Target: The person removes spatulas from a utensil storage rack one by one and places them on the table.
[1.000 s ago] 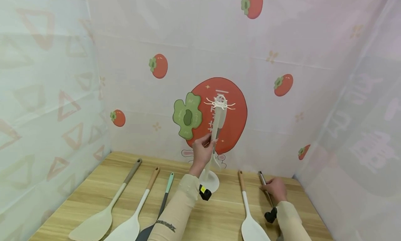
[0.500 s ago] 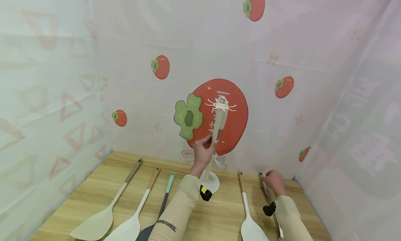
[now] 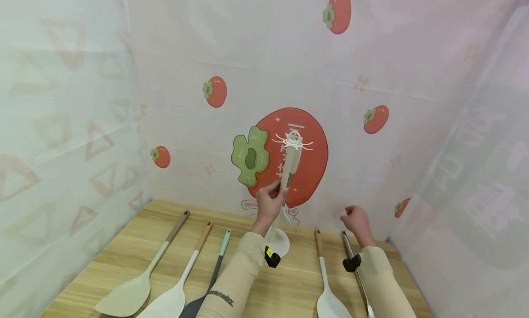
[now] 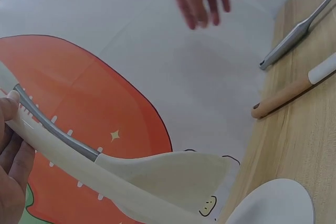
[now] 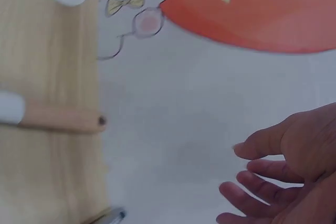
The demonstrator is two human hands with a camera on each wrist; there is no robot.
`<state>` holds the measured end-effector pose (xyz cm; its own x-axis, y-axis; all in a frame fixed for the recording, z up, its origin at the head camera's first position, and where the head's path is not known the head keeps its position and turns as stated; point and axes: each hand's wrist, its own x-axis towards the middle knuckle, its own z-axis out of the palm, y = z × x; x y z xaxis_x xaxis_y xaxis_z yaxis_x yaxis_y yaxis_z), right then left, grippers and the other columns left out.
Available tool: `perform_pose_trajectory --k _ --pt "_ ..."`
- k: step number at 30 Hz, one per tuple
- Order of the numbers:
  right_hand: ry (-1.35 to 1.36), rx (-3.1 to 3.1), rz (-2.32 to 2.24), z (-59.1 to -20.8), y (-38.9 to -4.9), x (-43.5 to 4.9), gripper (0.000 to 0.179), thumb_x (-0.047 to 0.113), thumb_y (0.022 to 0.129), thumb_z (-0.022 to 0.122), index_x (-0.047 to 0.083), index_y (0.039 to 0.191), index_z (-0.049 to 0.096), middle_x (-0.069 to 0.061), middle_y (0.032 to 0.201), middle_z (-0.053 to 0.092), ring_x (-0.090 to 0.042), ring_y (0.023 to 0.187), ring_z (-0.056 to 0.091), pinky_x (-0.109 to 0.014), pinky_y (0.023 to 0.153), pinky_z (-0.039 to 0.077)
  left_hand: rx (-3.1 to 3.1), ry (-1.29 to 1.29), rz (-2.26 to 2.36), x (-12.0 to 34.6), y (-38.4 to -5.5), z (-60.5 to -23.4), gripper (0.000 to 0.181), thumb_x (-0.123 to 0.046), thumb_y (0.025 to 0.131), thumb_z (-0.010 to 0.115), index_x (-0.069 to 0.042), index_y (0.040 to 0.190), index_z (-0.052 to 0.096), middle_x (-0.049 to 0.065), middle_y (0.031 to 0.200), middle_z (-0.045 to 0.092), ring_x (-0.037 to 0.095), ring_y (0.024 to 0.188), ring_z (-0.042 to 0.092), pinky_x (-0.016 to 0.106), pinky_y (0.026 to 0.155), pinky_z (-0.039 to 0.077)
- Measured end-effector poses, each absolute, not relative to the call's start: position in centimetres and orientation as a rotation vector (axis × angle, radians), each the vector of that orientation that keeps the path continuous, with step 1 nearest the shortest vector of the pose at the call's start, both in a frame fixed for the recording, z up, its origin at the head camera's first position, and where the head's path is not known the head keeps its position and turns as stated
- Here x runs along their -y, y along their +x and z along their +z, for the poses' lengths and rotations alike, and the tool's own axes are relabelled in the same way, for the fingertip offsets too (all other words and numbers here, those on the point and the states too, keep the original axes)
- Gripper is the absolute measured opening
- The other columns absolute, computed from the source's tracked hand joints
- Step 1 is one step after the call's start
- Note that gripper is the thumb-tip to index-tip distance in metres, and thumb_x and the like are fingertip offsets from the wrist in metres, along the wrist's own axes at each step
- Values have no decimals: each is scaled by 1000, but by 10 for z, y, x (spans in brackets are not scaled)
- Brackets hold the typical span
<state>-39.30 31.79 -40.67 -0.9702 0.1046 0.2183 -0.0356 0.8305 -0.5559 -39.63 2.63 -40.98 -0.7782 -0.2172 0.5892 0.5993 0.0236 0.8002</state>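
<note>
My left hand (image 3: 268, 205) grips the white post of a utensil stand (image 3: 278, 242) that has a round base and a ring of hooks at the top. Beside the post hangs a kitchen utensil with a grey neck and a cream head (image 4: 178, 174) pointing down; in the left wrist view my thumb lies by that neck. My right hand (image 3: 357, 219) is in the air, holding nothing, its fingers spread and loosely bent in the right wrist view (image 5: 294, 177). Below it lies a utensil with a metal handle (image 3: 348, 247), its far end partly out of frame.
Left of the stand lie a beige turner (image 3: 128, 292), a white turner (image 3: 169, 302) with a wooden handle and a dark utensil (image 3: 212, 281) with a mint handle. Another white, wooden-handled utensil (image 3: 330, 304) lies right. A printed cloth wall (image 3: 186, 125) rises behind the wooden table (image 3: 124, 249).
My right hand has let go of the metal-handled utensil and lifted up and slightly left, away from it. The utensil stays on the table. My left hand keeps its hold on the post.
</note>
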Motion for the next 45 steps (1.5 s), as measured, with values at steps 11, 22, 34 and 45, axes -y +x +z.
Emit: perform_pose_trajectory --k 11,22,34,45 --pt "346 2545 1159 -345 -403 -258 39 15 99 67 -7 131 63 -27 124 67 -42 113 66 -53 95 57 1744 -388 -1806 -26 -396 -409 27 -10 92 76 -5 119 76 15 114 75 28 106 73 39 86 61" --pt "590 2242 1464 -334 -411 -199 49 11 100 65 -5 144 51 -29 139 56 -44 125 57 -56 107 48 1741 -379 -1788 -27 -395 -412 26 -3 92 74 0 118 75 19 113 74 32 104 73 46 86 61" --pt "701 2211 1536 -306 -385 -163 51 -5 101 56 -6 150 43 -29 144 53 -47 128 57 -54 102 52 1732 -423 -1716 -27 -385 -397 24 4 92 71 8 115 73 26 110 73 38 100 74 43 81 63" --pt "634 2138 1582 -334 -423 -162 45 5 103 58 6 147 52 -18 137 59 -37 124 61 -48 97 57 1737 -421 -1794 -25 -398 -408 27 -6 93 74 -3 120 75 17 114 74 31 106 73 45 86 61"
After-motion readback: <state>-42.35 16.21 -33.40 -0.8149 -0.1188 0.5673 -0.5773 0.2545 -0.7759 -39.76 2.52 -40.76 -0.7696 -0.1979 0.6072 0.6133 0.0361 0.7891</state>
